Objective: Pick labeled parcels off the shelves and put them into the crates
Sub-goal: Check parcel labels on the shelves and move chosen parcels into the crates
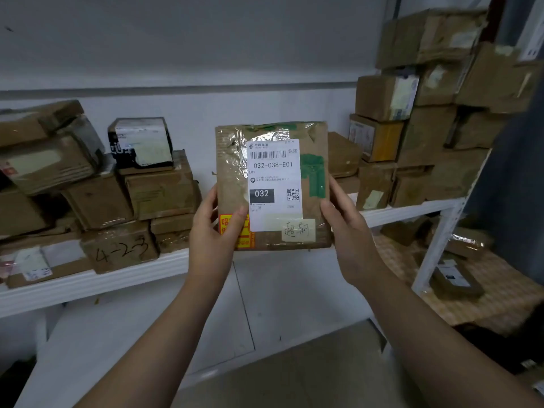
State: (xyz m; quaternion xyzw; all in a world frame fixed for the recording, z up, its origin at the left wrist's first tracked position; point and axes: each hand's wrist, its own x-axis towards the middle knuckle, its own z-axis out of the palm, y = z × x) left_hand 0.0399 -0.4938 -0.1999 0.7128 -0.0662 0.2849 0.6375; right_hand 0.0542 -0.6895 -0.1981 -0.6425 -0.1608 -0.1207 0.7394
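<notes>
A flat brown cardboard parcel (232, 172) is held upright in front of the white shelf, its face toward me. It carries a white label reading 032-038-E01 and 032, clear tape, green marks and a yellow-red sticker. My left hand (213, 231) grips its lower left edge, thumb on the front. My right hand (347, 231) grips its lower right edge. No crate is in view.
The white shelf (117, 278) holds stacked brown boxes on the left, one marked 4-23 (120, 248), and a black-and-white parcel (141, 142). More boxes pile high at the right (426, 119). A lower shelf at the right (485, 298) holds a few parcels.
</notes>
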